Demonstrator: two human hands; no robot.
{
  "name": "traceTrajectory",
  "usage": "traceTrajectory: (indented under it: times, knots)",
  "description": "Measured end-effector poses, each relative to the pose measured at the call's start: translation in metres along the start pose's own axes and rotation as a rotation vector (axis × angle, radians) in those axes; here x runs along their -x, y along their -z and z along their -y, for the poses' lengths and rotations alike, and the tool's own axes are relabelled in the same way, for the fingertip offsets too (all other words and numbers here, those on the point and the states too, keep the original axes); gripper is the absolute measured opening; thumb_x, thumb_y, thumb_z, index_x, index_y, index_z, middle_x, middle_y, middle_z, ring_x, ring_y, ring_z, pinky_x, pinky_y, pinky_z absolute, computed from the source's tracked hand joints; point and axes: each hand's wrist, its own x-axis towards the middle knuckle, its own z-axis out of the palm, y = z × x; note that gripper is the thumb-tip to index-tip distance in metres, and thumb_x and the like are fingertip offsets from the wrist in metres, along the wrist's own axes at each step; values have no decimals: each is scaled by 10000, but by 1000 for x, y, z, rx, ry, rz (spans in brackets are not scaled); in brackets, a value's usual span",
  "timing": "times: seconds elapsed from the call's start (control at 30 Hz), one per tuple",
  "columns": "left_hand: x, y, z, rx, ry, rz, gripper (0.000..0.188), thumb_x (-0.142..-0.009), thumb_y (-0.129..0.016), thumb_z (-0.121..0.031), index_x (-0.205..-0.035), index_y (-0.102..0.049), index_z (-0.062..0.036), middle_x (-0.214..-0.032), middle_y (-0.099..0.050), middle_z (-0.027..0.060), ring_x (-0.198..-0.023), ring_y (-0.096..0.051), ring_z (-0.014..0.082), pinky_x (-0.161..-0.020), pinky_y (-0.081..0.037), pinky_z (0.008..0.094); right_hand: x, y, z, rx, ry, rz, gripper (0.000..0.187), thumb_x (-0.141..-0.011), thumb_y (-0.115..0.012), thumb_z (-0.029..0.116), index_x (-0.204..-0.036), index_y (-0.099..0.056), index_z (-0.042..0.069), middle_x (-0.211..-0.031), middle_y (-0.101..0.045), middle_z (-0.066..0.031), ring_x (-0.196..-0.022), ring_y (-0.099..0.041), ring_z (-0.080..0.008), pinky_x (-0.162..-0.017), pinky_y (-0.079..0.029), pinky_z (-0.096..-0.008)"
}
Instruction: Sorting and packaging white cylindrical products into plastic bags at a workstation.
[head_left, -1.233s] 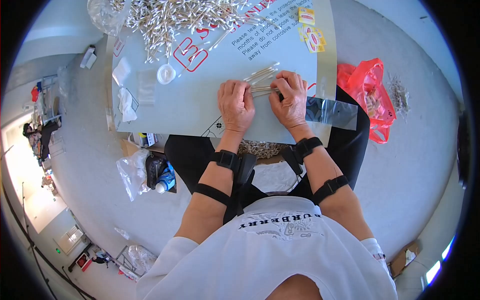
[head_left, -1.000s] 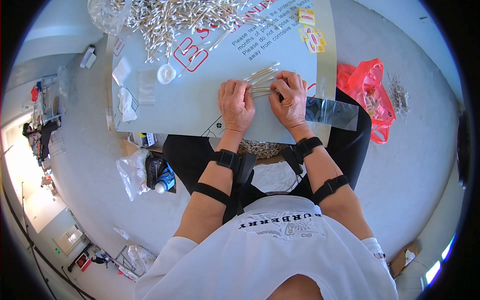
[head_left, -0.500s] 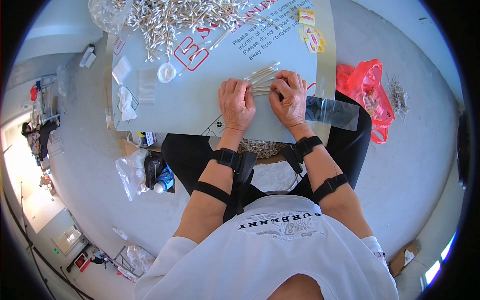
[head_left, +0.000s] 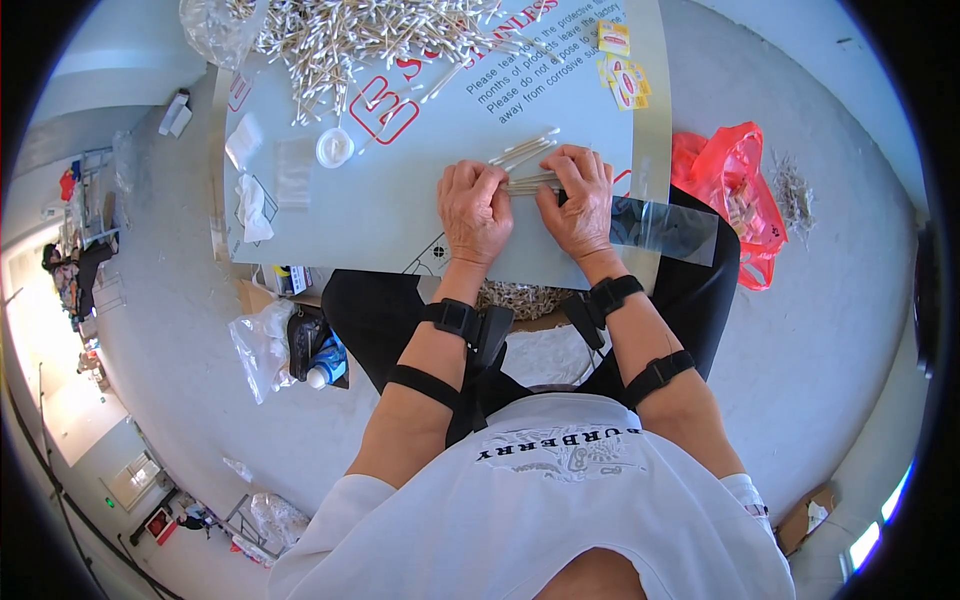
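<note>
The table [head_left: 400, 200] was mostly bare near its front edge, so plenty of room was left. A big heap of cotton swabs [head_left: 370, 35] at its far side was untouched, so lots remained. A small bundle of swabs [head_left: 528, 182] was pinched between left hand [head_left: 475, 205] and right hand [head_left: 580, 200], beside a clear bag [head_left: 665, 230].

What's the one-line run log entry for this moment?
left hand: on white cotton swab bundle | right hand: same bundle, clear plastic sleeve beside
</note>
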Motion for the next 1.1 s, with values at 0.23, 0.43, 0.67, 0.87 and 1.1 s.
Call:
traceTrajectory:
  times: [0.23,0.43,0.67,0.87,1.1]
  knots:
    - [0,1,0,23,-10,1,168,-695,-645,-7,-838,-603,-86,-795,-543,51,-789,-530,275,-708,-408,394,0,0,-2,18,40,24,126,-684,-681,94,-774,-596,74,-998,-567,-57,-924,-542,-261,-797,-387,-394]
    - [-2,2,0,25,55,33,329,-718,-658,-21,-1029,-571,-84,-839,-570,74,-796,-546,275,-730,-416,399,0,-2,-3,20,12,34,163,-697,-678,109,-830,-589,76,-1003,-568,-65,-940,-539,-268,-805,-385,-399]
    - [-23,-1,13,165,292,-97,291,-740,-691,-34,-1006,-574,-54,-890,-559,100,-816,-554,295,-799,-438,420,-1,2,2,17,-43,82,270,-728,-686,132,-962,-571,62,-1043,-576,-89,-996,-533,-279,-852,-382,-395]
    - [-100,6,45,-311,168,-128,272,-716,-750,-95,-951,-619,-56,-945,-562,126,-988,-510,347,-867,-414,451,0,1,-1,8,-18,59,248,-720,-682,139,-926,-564,69,-1019,-563,-87,-966,-520,-284,-829,-376,-406]
    - [-129,4,65,-314,194,210,120,-730,-752,-155,-799,-685,-83,-992,-596,105,-1016,-505,334,-876,-402,459,-1,3,1,5,-37,85,251,-716,-683,135,-923,-555,73,-1020,-554,-82,-971,-512,-283,-838,-377,-407]
